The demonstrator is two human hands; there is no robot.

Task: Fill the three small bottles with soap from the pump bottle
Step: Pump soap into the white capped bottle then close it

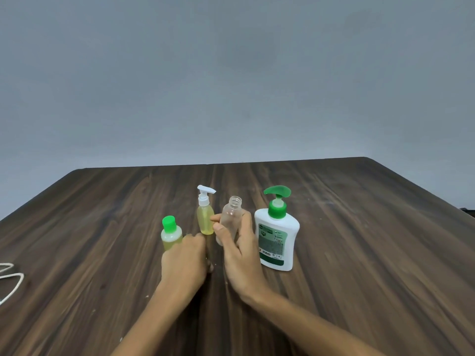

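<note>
A white pump bottle (277, 237) with a green pump head stands right of centre on the wooden table (359, 240). My right hand (240, 249) grips a clear uncapped small bottle (230, 217), which looks empty and tilts slightly. Behind it stands a small bottle (205, 217) with a white pump top, holding yellow liquid. To the left stands a small green-capped bottle (170, 233) with yellowish liquid. My left hand (185, 260) sits between these two bottles, knuckles up and fingers curled; what it holds is hidden.
A white cord (11, 277) lies at the table's left edge. A plain grey wall rises behind the table's far edge. A dark object (467, 209) peeks in past the right edge.
</note>
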